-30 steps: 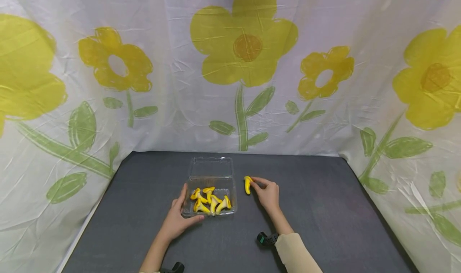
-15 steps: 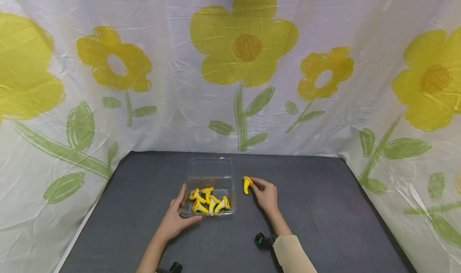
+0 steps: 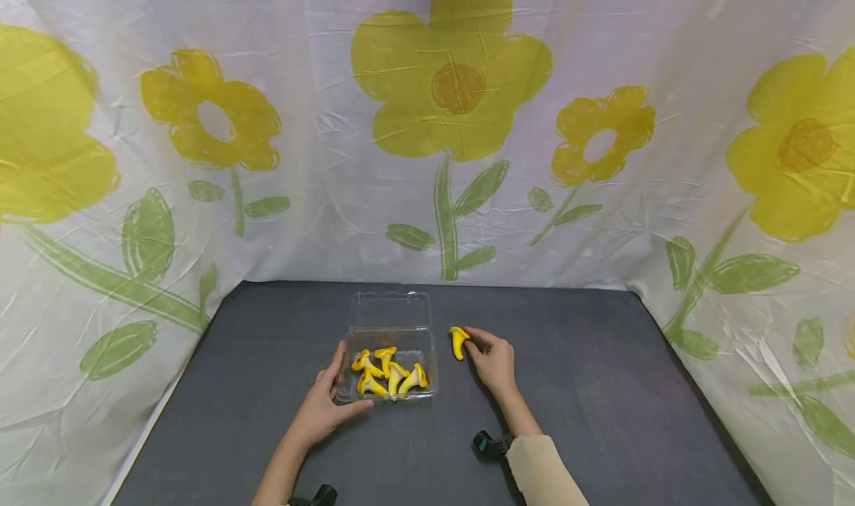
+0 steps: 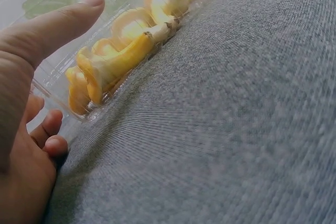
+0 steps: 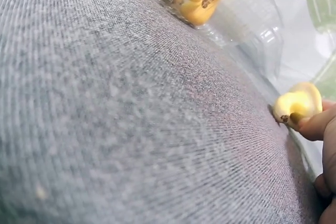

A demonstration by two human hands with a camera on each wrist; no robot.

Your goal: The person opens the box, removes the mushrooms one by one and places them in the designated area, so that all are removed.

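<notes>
In the head view, a clear plastic clamshell container (image 3: 434, 372) stands on the dark table with its lid raised at the back. Several yellow chanterelle mushrooms (image 3: 394, 376) lie inside it. My left hand (image 3: 320, 409) rests at the container's near left corner, fingers along the left side and thumb stretched across the front. To the right of the container, my right hand (image 3: 493, 361) pinches one more chanterelle (image 3: 457, 343) between thumb and fingers. In the right wrist view this held chanterelle (image 5: 302, 103) shows its pale yellow cap at the fingertips, close to the table.
Dark grey cloth (image 3: 601, 402) covers the table. A white curtain (image 3: 320, 194) printed with yellow flowers hangs behind and at both sides. A black wrist device (image 3: 493, 444) sits on the right wrist, and another (image 3: 323, 495) shows at the left.
Almost nothing differs. Hands, container and pinched chanterelle appear slightly further left in the head view than a second ago, as does the curtain's pattern.
</notes>
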